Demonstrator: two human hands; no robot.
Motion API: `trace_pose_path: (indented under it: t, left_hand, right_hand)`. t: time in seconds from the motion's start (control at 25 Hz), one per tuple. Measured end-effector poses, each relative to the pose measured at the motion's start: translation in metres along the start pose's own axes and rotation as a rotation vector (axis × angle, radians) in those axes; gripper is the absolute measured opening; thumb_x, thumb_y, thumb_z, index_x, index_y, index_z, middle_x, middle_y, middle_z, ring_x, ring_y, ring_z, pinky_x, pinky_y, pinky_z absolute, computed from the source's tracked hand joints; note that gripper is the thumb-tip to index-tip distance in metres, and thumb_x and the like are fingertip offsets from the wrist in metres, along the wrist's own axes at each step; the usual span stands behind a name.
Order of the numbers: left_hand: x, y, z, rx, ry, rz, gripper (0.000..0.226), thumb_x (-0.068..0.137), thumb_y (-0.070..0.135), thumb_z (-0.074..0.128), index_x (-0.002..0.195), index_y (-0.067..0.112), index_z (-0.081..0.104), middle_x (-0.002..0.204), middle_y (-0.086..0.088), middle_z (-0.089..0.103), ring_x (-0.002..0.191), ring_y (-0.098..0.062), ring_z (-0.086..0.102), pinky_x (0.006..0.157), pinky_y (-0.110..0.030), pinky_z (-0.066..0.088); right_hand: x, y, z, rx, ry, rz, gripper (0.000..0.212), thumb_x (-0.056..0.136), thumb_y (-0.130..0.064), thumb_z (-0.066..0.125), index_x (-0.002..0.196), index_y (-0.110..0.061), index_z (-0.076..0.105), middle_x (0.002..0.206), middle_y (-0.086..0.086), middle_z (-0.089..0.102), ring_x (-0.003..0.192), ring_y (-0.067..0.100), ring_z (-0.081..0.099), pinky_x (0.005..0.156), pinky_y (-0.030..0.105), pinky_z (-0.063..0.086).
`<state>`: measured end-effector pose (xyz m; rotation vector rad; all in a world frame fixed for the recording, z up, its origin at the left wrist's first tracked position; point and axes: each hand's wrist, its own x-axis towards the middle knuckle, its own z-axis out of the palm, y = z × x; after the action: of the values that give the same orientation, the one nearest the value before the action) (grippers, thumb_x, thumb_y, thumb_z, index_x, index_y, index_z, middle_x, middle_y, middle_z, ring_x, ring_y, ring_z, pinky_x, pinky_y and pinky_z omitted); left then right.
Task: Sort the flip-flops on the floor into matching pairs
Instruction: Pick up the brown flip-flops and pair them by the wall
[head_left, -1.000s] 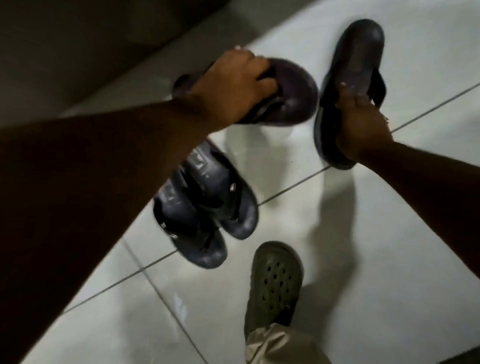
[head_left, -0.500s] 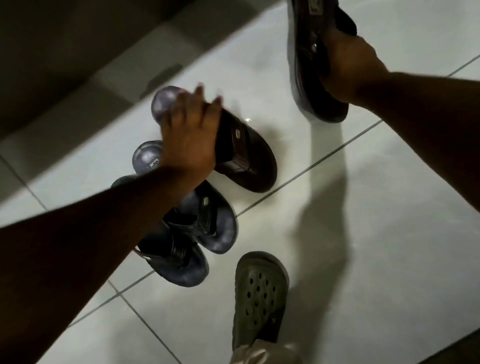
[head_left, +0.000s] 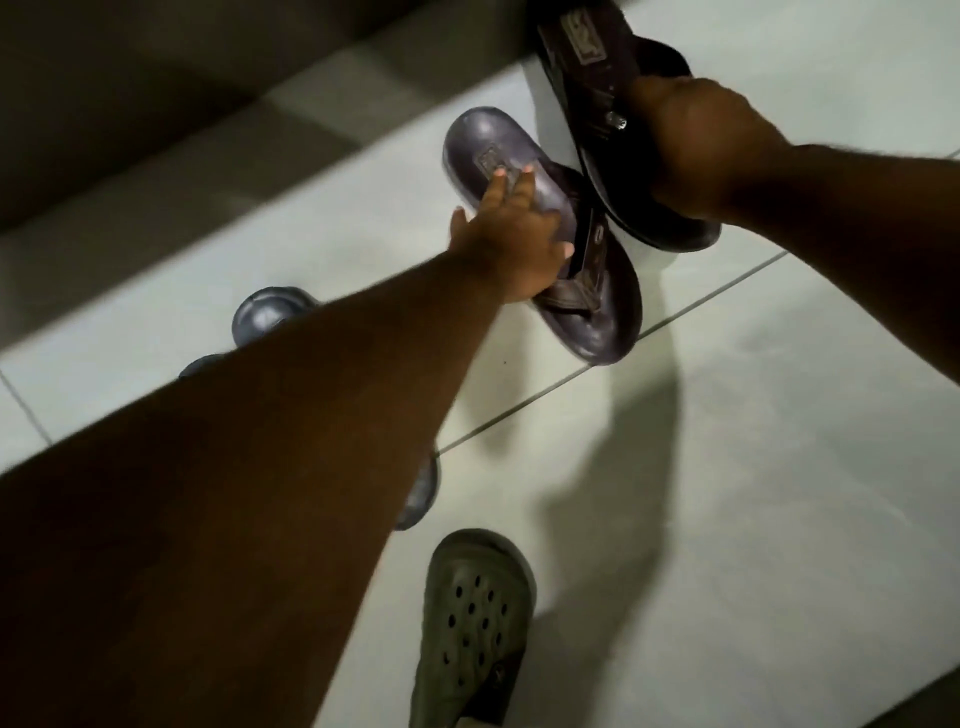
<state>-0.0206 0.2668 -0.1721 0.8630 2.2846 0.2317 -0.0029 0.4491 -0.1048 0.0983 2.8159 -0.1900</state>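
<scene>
Fingers of the left hand lay flat and spread on a dark flip-flop that rested on the pale tiled floor, pressing it rather than gripping; the right hand was closed around a second dark flip-flop, held tilted just above and beside the first; two more flip-flops showed partly from under the left forearm; a green clog stood nearer the camera.
</scene>
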Motion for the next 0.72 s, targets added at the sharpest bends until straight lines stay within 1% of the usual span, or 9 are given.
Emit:
trace_pose_path:
  t: [0.12, 0.24, 0.32, 0.36, 0.44, 0.48, 0.56, 0.64, 0.72]
  left_hand:
    - [-0.024, -0.023, -0.012, -0.035, 0.303, -0.015, 0.066, 0.088, 0.047, 0.049, 0.145, 0.016, 0.033, 0.158, -0.014, 0.026, 0.145, -0.035, 0.025, 0.113, -0.056, 0.032]
    - [-0.06, -0.057, -0.029, -0.24, 0.461, -0.016, 0.1, 0.075, 0.064, 0.061, 0.151, 0.014, 0.017, 0.159, -0.017, 0.023, 0.146, -0.034, 0.023, 0.115, -0.05, 0.031]
    - [-0.077, -0.074, -0.038, -0.196, 0.455, 0.034, 0.116, 0.064, 0.076, 0.061, 0.151, 0.019, 0.012, 0.161, -0.017, 0.015, 0.148, -0.038, 0.017, 0.115, -0.055, 0.029]
    - [-0.082, -0.082, -0.038, -0.142, 0.425, 0.043, 0.115, 0.062, 0.077, 0.061, 0.151, 0.021, 0.014, 0.161, -0.017, 0.013, 0.147, -0.04, 0.017, 0.115, -0.057, 0.029]
    - [-0.085, -0.093, -0.033, -0.071, 0.274, -0.031, 0.104, 0.065, 0.07, 0.065, 0.149, 0.025, 0.023, 0.16, -0.016, 0.016, 0.145, -0.042, 0.02, 0.114, -0.058, 0.029]
    - [-0.085, -0.098, -0.027, -0.05, 0.161, -0.106, 0.1, 0.066, 0.067, 0.066, 0.148, 0.028, 0.024, 0.16, -0.015, 0.017, 0.144, -0.043, 0.02, 0.114, -0.059, 0.028]
    - [-0.082, -0.104, -0.015, -0.045, 0.005, -0.223, 0.1, 0.066, 0.067, 0.066, 0.148, 0.033, 0.021, 0.162, -0.012, 0.013, 0.146, -0.044, 0.012, 0.115, -0.063, 0.023]
    - [-0.079, -0.102, -0.01, -0.08, 0.053, -0.217, 0.094, 0.065, 0.071, 0.063, 0.145, 0.032, 0.03, 0.16, -0.015, 0.017, 0.145, -0.043, 0.015, 0.114, -0.063, 0.024]
    - [-0.073, -0.097, -0.01, -0.123, 0.132, -0.186, 0.084, 0.066, 0.072, 0.06, 0.136, 0.027, 0.047, 0.157, -0.023, 0.021, 0.145, -0.044, 0.015, 0.118, -0.056, 0.023]
  right_hand:
    - [0.009, -0.008, -0.012, -0.01, 0.026, -0.059, 0.032, 0.088, -0.006, 0.054, 0.12, -0.004, 0.052, 0.118, 0.028, 0.061, 0.103, 0.05, 0.06, 0.083, 0.05, 0.05]
    - [0.014, -0.05, -0.013, 0.074, 0.056, -0.103, 0.034, 0.087, -0.011, 0.051, 0.121, -0.01, 0.054, 0.122, 0.023, 0.06, 0.108, 0.045, 0.059, 0.089, 0.048, 0.049]
    - [0.016, -0.084, -0.002, 0.117, 0.039, -0.169, 0.041, 0.084, -0.013, 0.049, 0.124, -0.014, 0.053, 0.128, 0.021, 0.057, 0.116, 0.043, 0.056, 0.095, 0.048, 0.047]
    - [0.017, -0.1, 0.006, 0.135, 0.002, -0.22, 0.044, 0.084, -0.015, 0.049, 0.128, -0.014, 0.052, 0.133, 0.02, 0.056, 0.123, 0.041, 0.052, 0.101, 0.046, 0.043]
    - [0.017, -0.123, 0.022, 0.148, -0.116, -0.328, 0.052, 0.086, -0.02, 0.052, 0.137, -0.011, 0.047, 0.146, 0.02, 0.046, 0.139, 0.037, 0.038, 0.116, 0.043, 0.029]
    - [0.014, -0.126, 0.029, 0.149, -0.158, -0.355, 0.058, 0.087, -0.022, 0.053, 0.142, -0.01, 0.042, 0.154, 0.02, 0.035, 0.145, 0.036, 0.028, 0.12, 0.044, 0.023]
    - [0.003, -0.116, 0.042, 0.192, -0.15, -0.343, 0.073, 0.087, -0.027, 0.058, 0.151, -0.01, 0.027, 0.162, 0.021, 0.014, 0.149, 0.039, 0.016, 0.119, 0.05, 0.022]
    - [-0.012, -0.093, 0.056, 0.22, -0.159, -0.274, 0.087, 0.087, -0.042, 0.059, 0.154, -0.01, 0.013, 0.164, 0.019, 0.008, 0.15, 0.038, 0.012, 0.117, 0.056, 0.025]
    - [-0.023, -0.071, 0.066, 0.167, -0.24, -0.224, 0.094, 0.086, -0.06, 0.051, 0.154, -0.01, 0.011, 0.164, 0.015, 0.014, 0.151, 0.034, 0.013, 0.116, 0.057, 0.027]
